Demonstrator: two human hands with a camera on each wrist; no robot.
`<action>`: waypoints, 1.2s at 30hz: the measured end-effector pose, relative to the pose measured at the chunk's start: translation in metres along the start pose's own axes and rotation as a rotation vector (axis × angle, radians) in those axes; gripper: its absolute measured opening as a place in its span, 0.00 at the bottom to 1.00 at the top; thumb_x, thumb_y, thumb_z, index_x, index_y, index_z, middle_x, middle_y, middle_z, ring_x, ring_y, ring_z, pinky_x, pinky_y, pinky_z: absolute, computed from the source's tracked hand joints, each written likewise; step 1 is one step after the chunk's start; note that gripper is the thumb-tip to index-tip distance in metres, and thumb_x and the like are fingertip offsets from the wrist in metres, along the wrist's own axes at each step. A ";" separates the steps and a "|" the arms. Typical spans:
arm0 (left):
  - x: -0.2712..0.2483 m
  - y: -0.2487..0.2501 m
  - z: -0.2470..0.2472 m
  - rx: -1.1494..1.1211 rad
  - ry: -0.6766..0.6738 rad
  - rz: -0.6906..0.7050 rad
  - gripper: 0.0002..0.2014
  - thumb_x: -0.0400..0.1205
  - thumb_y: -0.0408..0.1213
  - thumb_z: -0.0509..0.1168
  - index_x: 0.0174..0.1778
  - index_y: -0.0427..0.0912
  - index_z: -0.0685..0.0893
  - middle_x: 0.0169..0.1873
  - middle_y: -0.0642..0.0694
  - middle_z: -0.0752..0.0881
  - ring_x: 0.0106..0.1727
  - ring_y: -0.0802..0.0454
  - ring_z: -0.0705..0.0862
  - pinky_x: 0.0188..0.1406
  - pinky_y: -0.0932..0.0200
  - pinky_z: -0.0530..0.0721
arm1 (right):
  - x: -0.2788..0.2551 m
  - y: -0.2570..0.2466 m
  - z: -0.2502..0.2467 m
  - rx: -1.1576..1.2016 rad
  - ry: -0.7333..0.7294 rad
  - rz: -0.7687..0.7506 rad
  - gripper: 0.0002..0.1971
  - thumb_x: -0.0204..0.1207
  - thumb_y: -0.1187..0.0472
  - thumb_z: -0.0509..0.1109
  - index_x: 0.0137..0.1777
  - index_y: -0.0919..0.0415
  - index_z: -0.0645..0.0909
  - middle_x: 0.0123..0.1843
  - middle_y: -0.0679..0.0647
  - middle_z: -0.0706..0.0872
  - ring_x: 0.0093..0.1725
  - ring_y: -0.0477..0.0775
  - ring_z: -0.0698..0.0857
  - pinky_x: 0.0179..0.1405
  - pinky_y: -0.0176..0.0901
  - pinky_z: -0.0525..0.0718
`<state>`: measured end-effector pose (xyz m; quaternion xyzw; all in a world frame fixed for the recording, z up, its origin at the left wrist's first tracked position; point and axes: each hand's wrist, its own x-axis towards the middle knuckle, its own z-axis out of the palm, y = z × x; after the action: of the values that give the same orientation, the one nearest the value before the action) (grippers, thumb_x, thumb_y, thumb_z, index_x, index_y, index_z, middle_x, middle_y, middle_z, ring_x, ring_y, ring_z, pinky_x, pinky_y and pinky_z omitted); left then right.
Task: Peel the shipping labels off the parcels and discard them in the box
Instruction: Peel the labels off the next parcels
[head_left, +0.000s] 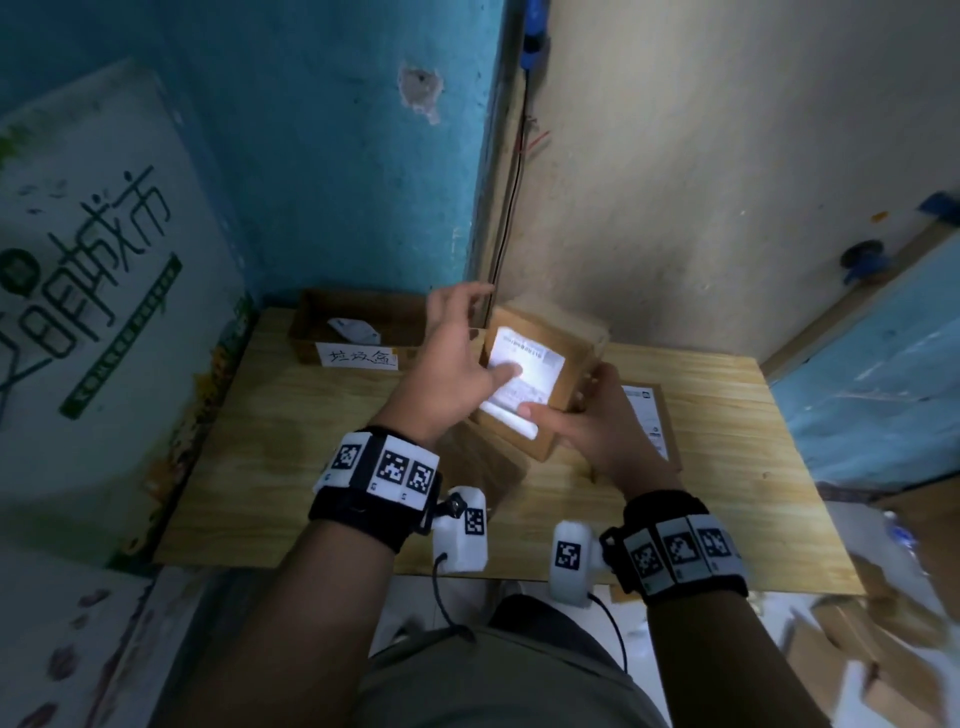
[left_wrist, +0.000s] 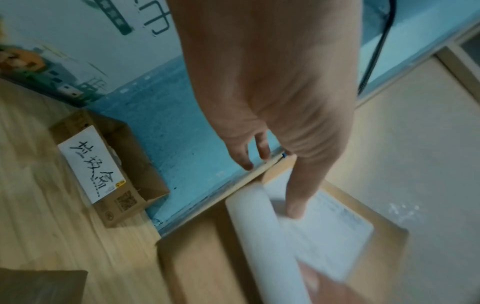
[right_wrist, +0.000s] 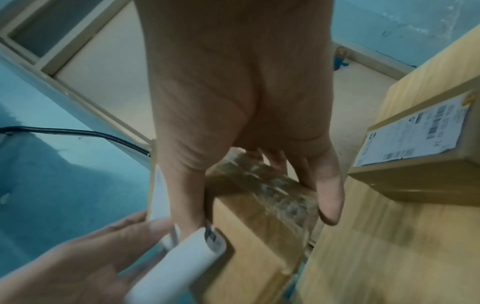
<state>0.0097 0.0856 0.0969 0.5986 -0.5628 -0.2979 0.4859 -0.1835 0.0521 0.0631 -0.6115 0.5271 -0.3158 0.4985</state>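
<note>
A brown cardboard parcel (head_left: 569, 382) is held tilted up over the wooden table (head_left: 291, 467). My right hand (head_left: 582, 415) grips it, thumb on the near edge and fingers round the taped right side (right_wrist: 272, 191). The white shipping label (head_left: 530, 358) on its face is peeled back at the near edge into a curled roll (left_wrist: 259, 226). My left hand (head_left: 457, 353) has its thumb (left_wrist: 298, 197) pressing on the label beside the roll, its other fingers spread straight. The open discard box (head_left: 363, 312), with a handwritten tag (left_wrist: 91, 164), stands at the back left and holds a crumpled label (head_left: 353, 330).
A second parcel (right_wrist: 415, 164) with its label (right_wrist: 415, 133) on lies on the table to the right. Flat cardboard (head_left: 483, 462) lies under the held parcel. A blue wall and a printed board (head_left: 104, 260) close the left side. More cardboard (head_left: 883, 649) lies on the floor at right.
</note>
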 end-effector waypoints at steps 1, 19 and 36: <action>0.001 0.002 0.004 0.046 0.071 0.033 0.31 0.71 0.29 0.79 0.67 0.47 0.73 0.65 0.48 0.70 0.65 0.57 0.75 0.68 0.65 0.75 | -0.001 -0.003 0.003 0.040 0.013 0.004 0.39 0.53 0.48 0.90 0.65 0.50 0.78 0.62 0.49 0.89 0.61 0.50 0.90 0.57 0.61 0.91; 0.005 0.023 0.035 -0.140 -0.096 0.134 0.14 0.76 0.38 0.75 0.47 0.39 0.76 0.28 0.49 0.73 0.29 0.54 0.73 0.35 0.51 0.76 | -0.002 -0.009 -0.006 0.609 -0.078 0.180 0.56 0.45 0.24 0.83 0.73 0.54 0.81 0.71 0.65 0.85 0.70 0.67 0.85 0.63 0.62 0.84; -0.001 0.024 0.025 -0.375 -0.162 0.014 0.15 0.75 0.29 0.77 0.51 0.28 0.80 0.40 0.26 0.85 0.39 0.46 0.81 0.40 0.47 0.83 | -0.007 -0.008 -0.003 0.702 -0.018 0.139 0.57 0.51 0.38 0.89 0.80 0.57 0.72 0.74 0.61 0.84 0.71 0.67 0.85 0.68 0.65 0.84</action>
<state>-0.0223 0.0829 0.1103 0.4681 -0.5388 -0.4413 0.5439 -0.1852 0.0573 0.0725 -0.3682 0.4224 -0.4375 0.7033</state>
